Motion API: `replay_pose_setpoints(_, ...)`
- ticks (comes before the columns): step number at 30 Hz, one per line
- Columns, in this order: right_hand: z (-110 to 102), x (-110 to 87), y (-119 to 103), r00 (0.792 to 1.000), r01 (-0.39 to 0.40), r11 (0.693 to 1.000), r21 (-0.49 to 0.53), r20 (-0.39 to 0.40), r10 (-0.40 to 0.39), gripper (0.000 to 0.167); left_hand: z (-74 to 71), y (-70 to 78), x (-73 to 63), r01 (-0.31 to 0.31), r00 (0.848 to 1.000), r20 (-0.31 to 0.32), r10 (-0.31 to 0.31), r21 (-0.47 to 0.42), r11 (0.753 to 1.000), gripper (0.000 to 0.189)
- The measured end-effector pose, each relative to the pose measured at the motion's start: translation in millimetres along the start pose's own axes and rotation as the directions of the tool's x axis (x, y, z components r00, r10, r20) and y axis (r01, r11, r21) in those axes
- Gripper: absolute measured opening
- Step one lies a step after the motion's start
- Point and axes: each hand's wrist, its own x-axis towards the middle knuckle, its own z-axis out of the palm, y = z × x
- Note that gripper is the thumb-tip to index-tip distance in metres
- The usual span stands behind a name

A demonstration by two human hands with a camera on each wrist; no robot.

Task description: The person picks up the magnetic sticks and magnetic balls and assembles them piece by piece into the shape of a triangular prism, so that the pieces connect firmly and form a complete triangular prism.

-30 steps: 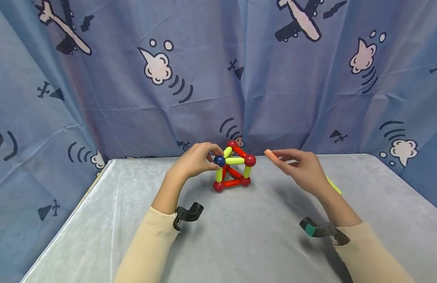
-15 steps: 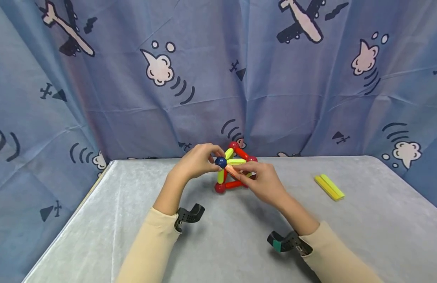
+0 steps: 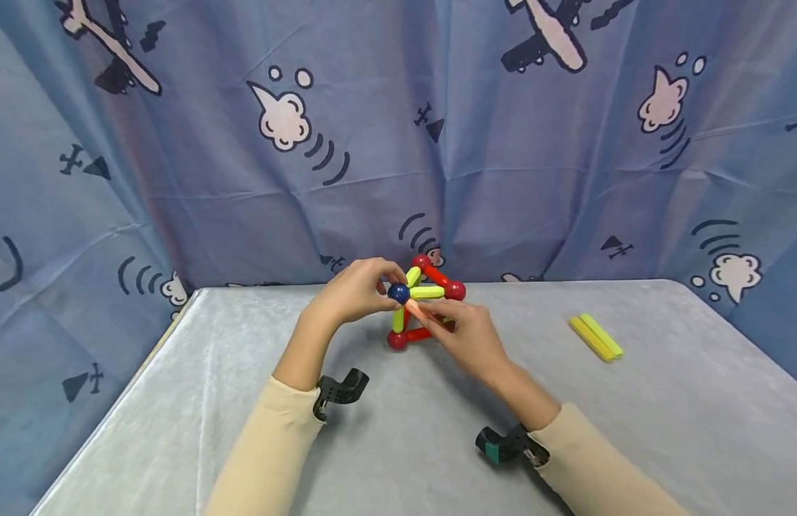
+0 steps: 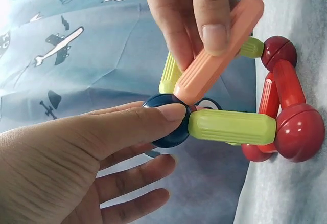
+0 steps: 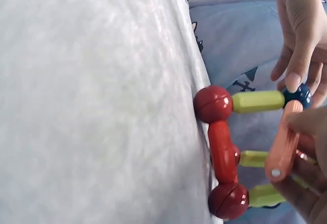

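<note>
On the table stands a frame of magnetic building rods and balls, with red balls (image 4: 300,133), red rods (image 3: 436,276) and lime rods (image 4: 232,127). Its upper near corner is a dark blue ball (image 3: 398,293), which my left hand (image 3: 353,292) pinches between thumb and fingers. My right hand (image 3: 471,338) pinches an orange rod (image 5: 282,144) by its middle. One end of that rod meets the blue ball, beside the lime rods joined there; the other end points outward, showing a small metal tip. In the head view my right hand hides the frame's lower right corner.
Two loose rods, one yellow (image 3: 590,340) and one lime (image 3: 601,335), lie side by side on the right of the pale table cover (image 3: 398,444). A blue patterned curtain (image 3: 373,143) hangs just behind the table's far edge.
My right hand has moved left with the orange rod, from the frame's right side to the blue ball, uncovering the two loose rods. My left hand keeps its grip on the ball.
</note>
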Motion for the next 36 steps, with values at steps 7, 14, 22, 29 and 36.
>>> replay_pose_setpoints(7, -6.3, 0.5, 13.7, 0.940, -0.094, 0.996, 0.015, -0.329, 0.093, 0.019, -1.5, -0.5, -0.3, 0.003, 1.000, 0.006, -0.003, -0.018, 1.000, 0.031)
replay_pose_setpoints(14, -10.2, 0.0, 40.3, 0.877, -0.478, 0.845, 0.241, 0.190, 0.441, 0.074, -0.8, -3.0, -0.8, 0.000, 1.000, 0.008, 0.000, -0.033, 0.999, 0.031)
replay_pose_setpoints(22, -0.2, -7.1, 53.0, 0.878, -0.419, 0.853, 0.312, 0.378, 0.293, 0.061, -5.6, -3.5, -2.2, -0.017, 0.999, 0.027, 0.018, -0.040, 0.999, 0.030)
replay_pose_setpoints(29, 4.0, -10.7, 53.5, 0.913, -0.349, 0.900, 0.262, 0.313, 0.263, 0.058, -7.9, -1.9, -2.1, -0.022, 0.999, 0.045, 0.024, -0.034, 0.999, 0.030)
replay_pose_setpoints(36, 7.7, -12.0, 54.4, 0.914, -0.360, 0.889, 0.284, 0.300, 0.275, 0.048, -8.3, -2.9, -3.3, -0.016, 0.999, 0.050, 0.018, -0.039, 0.999, 0.031)
